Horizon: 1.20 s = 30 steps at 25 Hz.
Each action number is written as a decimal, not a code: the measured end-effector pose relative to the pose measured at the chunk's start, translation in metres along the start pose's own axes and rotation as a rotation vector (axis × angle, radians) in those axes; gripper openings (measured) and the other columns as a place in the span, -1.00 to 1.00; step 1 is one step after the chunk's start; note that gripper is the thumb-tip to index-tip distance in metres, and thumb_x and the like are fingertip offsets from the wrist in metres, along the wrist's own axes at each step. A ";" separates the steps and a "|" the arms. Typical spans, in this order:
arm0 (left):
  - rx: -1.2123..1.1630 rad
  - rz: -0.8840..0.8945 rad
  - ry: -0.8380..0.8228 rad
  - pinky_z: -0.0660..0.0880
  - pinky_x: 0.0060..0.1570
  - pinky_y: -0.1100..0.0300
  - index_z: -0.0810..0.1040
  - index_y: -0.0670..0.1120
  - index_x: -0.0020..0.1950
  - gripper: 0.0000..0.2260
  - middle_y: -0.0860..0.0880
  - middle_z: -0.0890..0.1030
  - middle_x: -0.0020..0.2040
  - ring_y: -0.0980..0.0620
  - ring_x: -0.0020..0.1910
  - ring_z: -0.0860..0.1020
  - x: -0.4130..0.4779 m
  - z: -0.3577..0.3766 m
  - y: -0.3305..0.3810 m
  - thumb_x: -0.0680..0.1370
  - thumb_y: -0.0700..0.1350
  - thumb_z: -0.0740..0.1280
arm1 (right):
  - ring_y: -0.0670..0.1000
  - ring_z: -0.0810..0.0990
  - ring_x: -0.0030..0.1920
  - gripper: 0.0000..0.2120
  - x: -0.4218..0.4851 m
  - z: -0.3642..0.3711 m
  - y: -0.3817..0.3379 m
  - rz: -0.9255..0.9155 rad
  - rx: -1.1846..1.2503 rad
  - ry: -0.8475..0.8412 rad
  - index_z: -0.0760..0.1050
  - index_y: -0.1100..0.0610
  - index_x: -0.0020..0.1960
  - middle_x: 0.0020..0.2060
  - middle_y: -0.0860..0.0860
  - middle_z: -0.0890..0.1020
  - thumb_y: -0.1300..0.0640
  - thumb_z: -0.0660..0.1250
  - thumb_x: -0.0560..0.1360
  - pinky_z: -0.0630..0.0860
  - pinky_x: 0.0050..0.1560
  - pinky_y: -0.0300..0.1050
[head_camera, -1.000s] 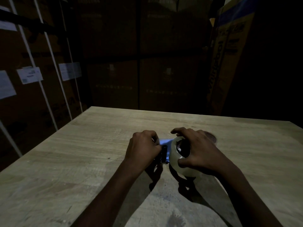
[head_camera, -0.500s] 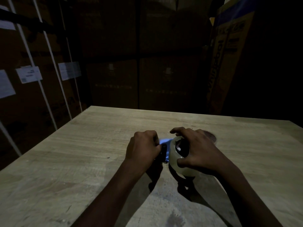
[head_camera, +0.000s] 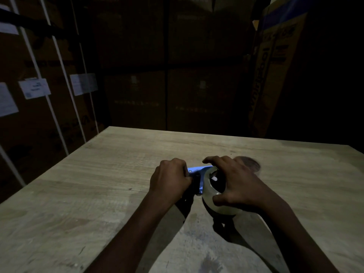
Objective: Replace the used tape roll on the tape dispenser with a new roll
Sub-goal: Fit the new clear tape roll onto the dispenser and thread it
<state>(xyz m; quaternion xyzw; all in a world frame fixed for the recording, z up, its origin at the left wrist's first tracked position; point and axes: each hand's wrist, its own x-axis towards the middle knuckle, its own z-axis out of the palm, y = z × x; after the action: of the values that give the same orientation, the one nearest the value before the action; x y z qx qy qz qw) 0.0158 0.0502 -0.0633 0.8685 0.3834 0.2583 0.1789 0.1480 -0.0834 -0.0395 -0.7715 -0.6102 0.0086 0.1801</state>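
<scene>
A blue tape dispenser [head_camera: 197, 170] rests on the wooden table [head_camera: 110, 174], mostly covered by my hands. My left hand [head_camera: 170, 179] is closed around its left end. A pale clear tape roll [head_camera: 208, 191] sits at the dispenser's right end, with its dark hub facing me. My right hand [head_camera: 239, 184] grips this roll, fingers over the top and thumb on its lower rim. Behind my right hand lies a dim round shape [head_camera: 249, 164], possibly another roll, too dark to tell.
Stacked cardboard boxes [head_camera: 167, 85] stand close behind the table. Strapped cartons with white labels [head_camera: 34, 88] line the left side, and a tall carton [head_camera: 273, 75] leans at the right. The room is very dark.
Almost nothing differs; both hands keep their grip and have shifted only slightly on the dispenser and roll.
</scene>
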 end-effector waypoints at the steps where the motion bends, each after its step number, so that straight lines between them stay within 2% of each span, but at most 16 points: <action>1: 0.000 0.004 -0.005 0.43 -0.33 0.19 0.44 0.05 -0.36 -0.82 -0.01 0.57 -0.29 -0.02 -0.25 0.57 0.000 0.001 0.000 0.38 -0.08 0.40 | 0.06 0.38 0.13 -0.17 0.000 0.002 0.001 -0.003 -0.013 -0.015 0.13 -0.23 0.37 0.17 -0.06 0.42 -0.16 0.35 0.14 0.45 0.11 0.08; 9: -0.132 0.075 -0.027 0.50 -0.21 0.18 0.45 0.04 -0.40 -0.76 0.00 0.59 -0.30 0.02 -0.16 0.60 0.002 0.012 -0.004 0.37 -0.15 0.46 | 0.12 0.34 0.20 -0.14 0.002 0.006 0.008 0.019 -0.063 -0.111 0.04 -0.25 0.38 0.27 -0.02 0.34 -0.15 0.34 0.15 0.45 0.12 0.09; 11: -0.182 0.076 -0.045 0.56 -0.17 0.14 0.44 0.06 -0.43 -0.73 0.03 0.59 -0.31 0.05 -0.16 0.60 0.003 0.013 -0.007 0.36 -0.14 0.48 | 0.10 0.34 0.22 -0.16 0.002 0.005 0.010 0.015 -0.031 -0.134 0.07 -0.25 0.38 0.26 -0.02 0.35 -0.12 0.36 0.18 0.45 0.13 0.09; 13: -0.207 0.066 -0.062 0.57 -0.19 0.14 0.45 0.06 -0.42 -0.74 0.06 0.59 -0.30 0.11 -0.18 0.59 0.004 0.014 -0.010 0.36 -0.12 0.49 | 0.09 0.37 0.24 -0.25 0.003 -0.001 0.012 0.034 0.105 -0.062 0.16 -0.23 0.36 0.25 -0.01 0.40 -0.12 0.38 0.23 0.45 0.17 0.10; 15: -0.230 0.065 -0.078 0.54 -0.27 0.16 0.47 0.05 -0.41 -0.78 0.08 0.59 -0.31 0.17 -0.24 0.58 0.005 0.013 -0.014 0.36 -0.09 0.48 | 0.07 0.43 0.23 -0.36 0.003 -0.006 0.017 0.102 0.160 0.082 0.25 -0.20 0.33 0.20 0.00 0.47 -0.14 0.38 0.29 0.46 0.14 0.06; 16: -0.237 0.070 -0.081 0.53 -0.29 0.17 0.48 0.05 -0.39 -0.80 0.09 0.60 -0.31 0.19 -0.25 0.57 0.006 0.013 -0.015 0.35 -0.07 0.47 | 0.07 0.46 0.19 -0.39 0.003 -0.007 0.020 0.159 0.100 0.133 0.29 -0.17 0.31 0.16 0.00 0.50 -0.17 0.38 0.31 0.48 0.09 0.03; 19: -0.240 0.076 -0.077 0.53 -0.26 0.13 0.52 0.03 -0.37 -0.86 0.08 0.62 -0.29 0.18 -0.22 0.57 0.006 0.013 -0.018 0.35 -0.05 0.44 | 0.10 0.50 0.07 -0.47 0.001 -0.006 0.027 0.368 -0.085 0.100 0.40 -0.03 0.17 0.04 0.02 0.51 -0.22 0.41 0.29 0.53 -0.04 0.03; 22: -0.257 0.078 -0.081 0.53 -0.23 0.13 0.52 0.03 -0.37 -0.86 0.08 0.63 -0.27 0.16 -0.19 0.58 0.008 0.014 -0.019 0.36 -0.07 0.44 | 0.11 0.54 -0.01 -0.58 -0.001 -0.004 0.029 0.435 -0.101 -0.014 0.41 0.05 0.06 -0.01 0.04 0.52 -0.09 0.45 0.30 0.55 -0.03 0.07; 25: -0.263 0.101 -0.087 0.52 -0.23 0.16 0.51 0.03 -0.35 -0.85 0.07 0.63 -0.26 0.15 -0.18 0.57 0.009 0.016 -0.020 0.37 -0.12 0.44 | 0.13 0.55 -0.01 -0.70 -0.002 -0.005 0.028 0.425 -0.104 0.037 0.35 0.00 -0.06 0.00 0.04 0.53 0.01 0.42 0.32 0.53 -0.05 0.02; 28: -0.280 0.123 -0.080 0.47 -0.29 0.26 0.52 0.03 -0.34 -0.84 0.12 0.60 -0.29 0.19 -0.20 0.56 0.009 0.019 -0.020 0.38 -0.15 0.43 | 0.10 0.52 0.01 -0.69 -0.002 -0.006 0.022 0.391 -0.152 0.062 0.41 0.01 0.01 0.03 0.02 0.50 0.10 0.43 0.33 0.50 -0.09 -0.04; 30: -0.298 0.129 -0.071 0.45 -0.31 0.29 0.53 0.02 -0.33 -0.86 0.12 0.60 -0.31 0.22 -0.22 0.56 0.008 0.021 -0.019 0.38 -0.16 0.43 | 0.09 0.52 0.03 -0.63 -0.002 -0.005 0.021 0.356 -0.157 0.059 0.41 0.03 0.10 0.06 0.03 0.52 0.14 0.44 0.34 0.54 -0.05 0.00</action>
<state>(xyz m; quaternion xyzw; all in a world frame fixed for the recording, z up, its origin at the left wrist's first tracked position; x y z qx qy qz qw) 0.0214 0.0661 -0.0876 0.8638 0.2776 0.2925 0.3020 0.1685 -0.0908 -0.0413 -0.8788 -0.4573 -0.0299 0.1331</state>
